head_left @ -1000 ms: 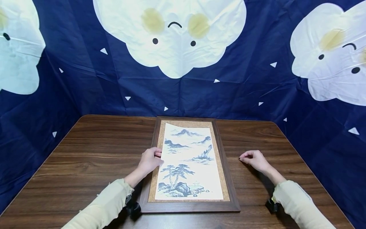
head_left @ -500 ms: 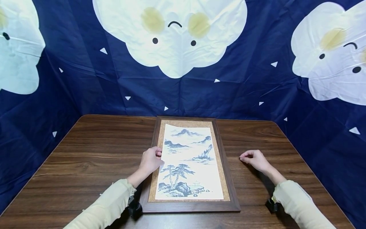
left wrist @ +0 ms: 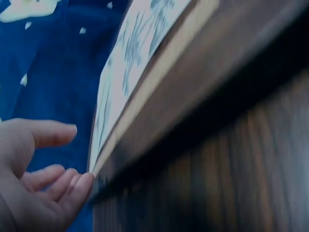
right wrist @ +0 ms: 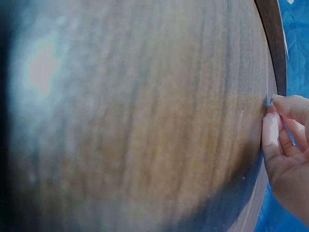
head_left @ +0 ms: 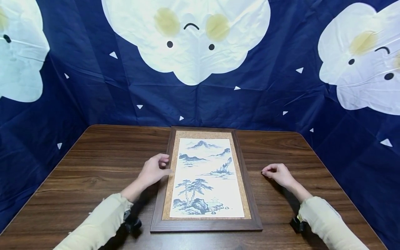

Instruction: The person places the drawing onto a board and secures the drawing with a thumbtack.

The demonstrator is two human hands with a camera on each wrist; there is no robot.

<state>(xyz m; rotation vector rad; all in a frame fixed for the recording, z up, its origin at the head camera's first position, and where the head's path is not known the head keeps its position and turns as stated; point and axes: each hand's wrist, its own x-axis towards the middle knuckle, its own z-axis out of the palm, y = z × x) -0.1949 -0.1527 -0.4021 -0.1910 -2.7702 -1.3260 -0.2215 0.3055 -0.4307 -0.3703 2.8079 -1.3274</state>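
Observation:
A landscape print (head_left: 203, 177) on white paper lies flat on a cork board (head_left: 175, 205) with a dark wooden frame (head_left: 206, 226). My left hand (head_left: 153, 170) hovers at the frame's left side, apart from the paper; its thumb and fingers are spread with nothing between them. In the left wrist view the same hand (left wrist: 46, 176) is beside the frame's edge. To the right of the frame, my right hand (head_left: 279, 175) stays low over the table, thumb and forefinger pinching a tiny pin (right wrist: 272, 98) whose thin tip shows in the right wrist view.
The brown wooden table (head_left: 103, 163) stretches to both sides of the frame. A dark blue curtain (head_left: 93, 86) with white clouds hangs behind the table and along both sides. A dark wrist device (head_left: 132, 222) sits under the left sleeve.
My left hand has let go of the paper's left edge and drawn back to the left. The paper's raised upper left corner now lies flat. My right hand stays put.

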